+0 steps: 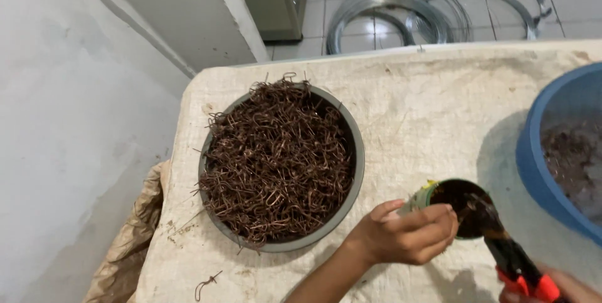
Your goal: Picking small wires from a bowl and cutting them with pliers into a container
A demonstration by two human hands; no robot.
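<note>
small round dark-filled tin can [461, 206] on pale cloth-covered table [426, 109], between grey metal bowl of brown bent wire hooks [280, 162] & blue plastic basin [552, 152]. left hand [407, 234] wrapped round can's side. right hand [564, 287] closed on red-handled pliers [511, 256], tip inside can.

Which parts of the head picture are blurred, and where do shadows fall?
In the head view, the bowl of brown wire hooks is sharp; the blue basin and the red-handled pliers at the right edge look soft; a faint shadow lies on the cloth left of the basin.
</note>
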